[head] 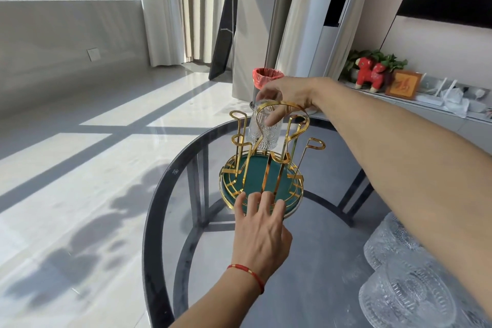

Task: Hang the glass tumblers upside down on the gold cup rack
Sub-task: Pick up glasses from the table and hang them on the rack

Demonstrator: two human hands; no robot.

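Observation:
The gold cup rack (pixel 269 162) with a green round base stands on a round glass table (pixel 170 194). An embossed glass tumbler (pixel 262 133) hangs upside down at the rack's far side, over a peg. My right hand (pixel 288 97) grips its upturned bottom from above. My left hand (pixel 259 226) presses its spread fingertips on the near rim of the green base. Two more glass tumblers (pixel 407 293) lie at the lower right, close to the camera.
A bin with a red liner (pixel 263 78) stands on the floor behind the table. A low shelf at the right carries a red toy horse (pixel 368 74), a framed picture (pixel 403 84) and a plant. Sunlit tiled floor spreads to the left.

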